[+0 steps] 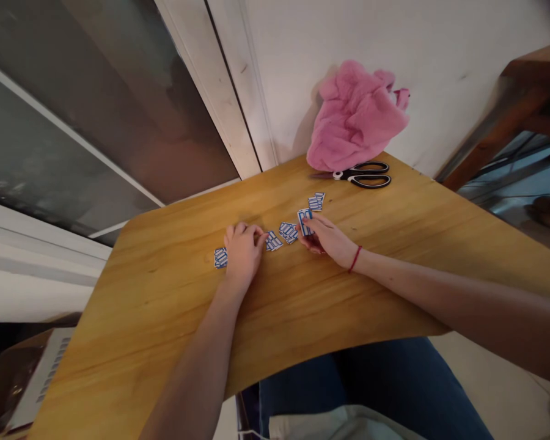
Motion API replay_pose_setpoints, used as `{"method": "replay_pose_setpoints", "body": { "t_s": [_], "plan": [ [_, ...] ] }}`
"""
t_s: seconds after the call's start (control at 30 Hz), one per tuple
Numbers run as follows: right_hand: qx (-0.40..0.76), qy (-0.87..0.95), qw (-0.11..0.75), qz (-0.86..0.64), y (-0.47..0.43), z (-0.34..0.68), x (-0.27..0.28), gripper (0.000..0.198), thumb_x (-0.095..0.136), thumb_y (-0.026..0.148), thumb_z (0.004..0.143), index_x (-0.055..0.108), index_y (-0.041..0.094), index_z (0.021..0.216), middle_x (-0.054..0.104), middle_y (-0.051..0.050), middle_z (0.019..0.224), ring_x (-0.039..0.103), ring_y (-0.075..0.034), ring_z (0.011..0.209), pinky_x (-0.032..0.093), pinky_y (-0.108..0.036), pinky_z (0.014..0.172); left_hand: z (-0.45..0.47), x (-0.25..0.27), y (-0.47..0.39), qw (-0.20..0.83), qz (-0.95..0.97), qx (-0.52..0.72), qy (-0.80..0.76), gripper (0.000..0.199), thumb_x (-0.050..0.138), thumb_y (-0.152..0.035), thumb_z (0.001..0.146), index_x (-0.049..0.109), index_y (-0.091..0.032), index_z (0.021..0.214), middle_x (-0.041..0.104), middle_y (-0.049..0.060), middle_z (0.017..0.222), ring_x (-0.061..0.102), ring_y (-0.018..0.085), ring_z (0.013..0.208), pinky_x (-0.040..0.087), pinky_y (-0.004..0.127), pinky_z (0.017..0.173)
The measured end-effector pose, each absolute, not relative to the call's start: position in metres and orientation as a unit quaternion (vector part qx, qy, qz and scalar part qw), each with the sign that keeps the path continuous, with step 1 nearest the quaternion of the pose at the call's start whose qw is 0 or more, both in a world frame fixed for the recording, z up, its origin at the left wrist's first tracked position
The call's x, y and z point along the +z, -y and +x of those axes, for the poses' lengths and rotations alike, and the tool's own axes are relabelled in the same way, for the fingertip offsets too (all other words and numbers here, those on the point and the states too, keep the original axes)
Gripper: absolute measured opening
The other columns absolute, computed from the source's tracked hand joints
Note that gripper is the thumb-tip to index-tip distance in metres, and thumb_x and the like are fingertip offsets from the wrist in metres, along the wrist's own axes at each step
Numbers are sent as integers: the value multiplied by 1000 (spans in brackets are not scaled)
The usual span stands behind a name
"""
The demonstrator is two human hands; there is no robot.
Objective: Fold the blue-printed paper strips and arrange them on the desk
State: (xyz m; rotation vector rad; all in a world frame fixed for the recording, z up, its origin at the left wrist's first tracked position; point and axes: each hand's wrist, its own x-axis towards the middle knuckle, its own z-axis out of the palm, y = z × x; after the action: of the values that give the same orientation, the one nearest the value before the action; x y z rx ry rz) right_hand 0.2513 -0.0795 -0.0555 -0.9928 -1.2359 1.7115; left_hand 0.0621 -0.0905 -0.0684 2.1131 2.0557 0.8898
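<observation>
Far left: small blue-and-white rectangular cards (220,258), overlapped flat on the smooth wood-grained table (165,305).
Left hand (244,249): fingers curled, beside the middle card piles (288,232); cannot tell whether grasping.
Right hand (325,238): grips a blue-and-white card stack (304,221), long axis pointing away, top leaning left.
Beyond: black-handled metal scissors (349,175), fluffy pink cloth (355,122).

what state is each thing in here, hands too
left hand: curled, low over the table
right hand: closed on held cards
held cards: upper face showing, thumb over part
loose cards: in small, uneven, overlapping piles
scissors: lying flat, blades look about shut
pink cloth: bunched up against the wall
red bracelet: worn on right wrist
</observation>
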Motion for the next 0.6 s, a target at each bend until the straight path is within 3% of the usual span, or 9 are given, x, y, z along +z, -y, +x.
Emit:
{"method": "replay_pose_setpoints", "body": {
  "t_s": [0.1,0.2,0.27,0.43,0.5,0.6],
  "plan": [
    [669,514,389,-370,78,252,-58,18,32,27,94,41,18,80,48,7,45,34,-4,32,22,-15,32,59,-71,88,-21,701,267,-661,13,65,-32,79,60,-21,78,58,8,90,46,28,95,35,41,85],
    [652,550,385,-352,77,253,-63,21,41,35,92,39,19,80,55,5,49,36,-4,33,24,-15,33,65,-66,91,-15,688,337,-643,11,62,-30,82,57,-20,82,58,7,88,47,24,90,36,38,85],
    [640,569,381,-347,76,253,-64,23,47,39,89,38,19,81,58,4,52,36,-4,33,24,-16,33,73,-61,95,53,662,401,-631,12,61,-31,82,58,-20,88,58,5,85,48,21,86,37,35,81],
    [631,608,347,-332,77,253,-63,28,54,43,85,42,18,82,53,6,46,34,-4,32,20,-17,32,97,-54,107,386,617,438,-528,23,55,-41,85,63,-20,87,60,1,79,51,14,73,39,27,70],
    [633,610,347,-325,78,253,-62,31,57,43,83,40,18,78,48,8,44,33,-3,33,20,-17,33,99,-53,108,434,587,456,-510,22,59,-40,82,62,-19,79,59,0,73,51,12,69,39,25,68],
    [642,597,356,-324,79,252,-60,28,53,39,87,38,18,75,46,8,43,31,-3,34,19,-16,34,93,-52,105,422,545,502,-523,21,62,-38,80,61,-18,75,58,-1,68,49,11,63,38,24,64]
  ]
}}
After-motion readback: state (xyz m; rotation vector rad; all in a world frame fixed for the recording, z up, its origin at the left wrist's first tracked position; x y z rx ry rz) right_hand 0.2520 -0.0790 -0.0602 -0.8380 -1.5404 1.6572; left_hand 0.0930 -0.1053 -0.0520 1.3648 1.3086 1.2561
